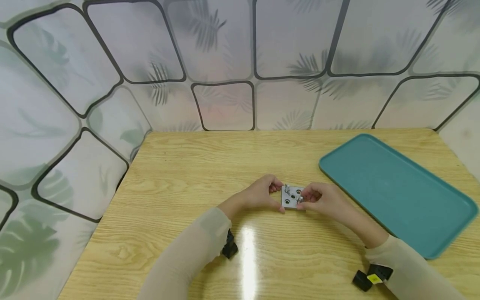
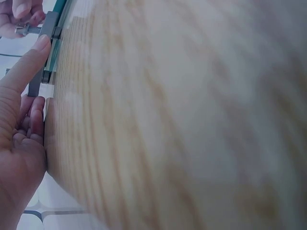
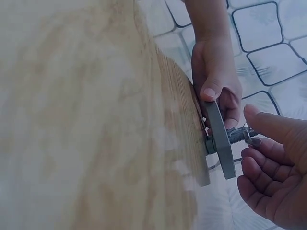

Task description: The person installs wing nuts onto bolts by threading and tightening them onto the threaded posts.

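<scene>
A small square grey metal plate (image 1: 290, 204) with several round holes sits on the wooden table. My left hand (image 1: 261, 193) holds its left edge, thumb at the near corner and fingers at the far one. Two threaded bolts stand up from the plate: one at the far left (image 1: 287, 188), one at the near right. The thumb and fingers of my right hand (image 1: 325, 201) pinch the small metal piece on top of the near-right bolt (image 3: 236, 137); it looks like a wing nut. Dark round parts (image 3: 210, 145) show under the plate.
A teal rectangular tray (image 1: 397, 191) lies on the table (image 1: 195, 166) to the right, close to my right forearm. A patterned cloth (image 1: 225, 104) rises behind the table and along its left side. Black wrist cameras (image 1: 229, 245) are strapped below both sleeves.
</scene>
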{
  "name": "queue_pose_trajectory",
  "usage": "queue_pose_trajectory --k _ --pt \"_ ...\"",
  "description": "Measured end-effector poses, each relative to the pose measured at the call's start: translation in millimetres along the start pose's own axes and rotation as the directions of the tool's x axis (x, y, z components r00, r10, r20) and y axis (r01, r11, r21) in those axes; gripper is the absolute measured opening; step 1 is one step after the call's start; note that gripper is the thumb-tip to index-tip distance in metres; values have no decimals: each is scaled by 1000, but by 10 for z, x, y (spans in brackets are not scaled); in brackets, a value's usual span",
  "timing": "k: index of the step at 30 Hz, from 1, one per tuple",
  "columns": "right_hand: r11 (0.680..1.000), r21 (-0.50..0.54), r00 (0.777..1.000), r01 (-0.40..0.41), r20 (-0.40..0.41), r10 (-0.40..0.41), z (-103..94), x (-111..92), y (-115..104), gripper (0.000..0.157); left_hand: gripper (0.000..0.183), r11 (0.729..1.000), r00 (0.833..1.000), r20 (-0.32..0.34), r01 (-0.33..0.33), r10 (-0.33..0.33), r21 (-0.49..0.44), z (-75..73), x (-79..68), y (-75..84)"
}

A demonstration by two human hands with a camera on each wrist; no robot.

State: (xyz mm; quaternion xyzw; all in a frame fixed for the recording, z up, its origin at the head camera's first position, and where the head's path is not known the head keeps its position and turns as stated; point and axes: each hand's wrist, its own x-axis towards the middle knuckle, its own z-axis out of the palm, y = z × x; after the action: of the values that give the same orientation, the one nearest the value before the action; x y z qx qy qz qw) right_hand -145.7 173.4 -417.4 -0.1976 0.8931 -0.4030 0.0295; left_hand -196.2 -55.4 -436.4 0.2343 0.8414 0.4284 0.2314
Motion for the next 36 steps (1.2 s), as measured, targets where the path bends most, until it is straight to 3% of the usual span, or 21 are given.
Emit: queue_pose_trajectory --k 12,18,29,36 --pt "1000 2 1000 -4 13 4 -74 -122 -42 18 66 1000 1000 8 -5 5 -10 0 3 -13" --pt "999 -6 999 -45 29 45 -140 -78 8 19 67 1000 1000 6 -4 4 -8 -7 0 -3" --pt "999 -24 999 -36 34 37 -90 25 37 29 66 1000 1000 9 6 -5 -26 2 12 -19" --pt "999 -31 999 -18 26 19 -58 56 22 26 65 1000 1000 5 7 -7 -14 -5 -2 -2"
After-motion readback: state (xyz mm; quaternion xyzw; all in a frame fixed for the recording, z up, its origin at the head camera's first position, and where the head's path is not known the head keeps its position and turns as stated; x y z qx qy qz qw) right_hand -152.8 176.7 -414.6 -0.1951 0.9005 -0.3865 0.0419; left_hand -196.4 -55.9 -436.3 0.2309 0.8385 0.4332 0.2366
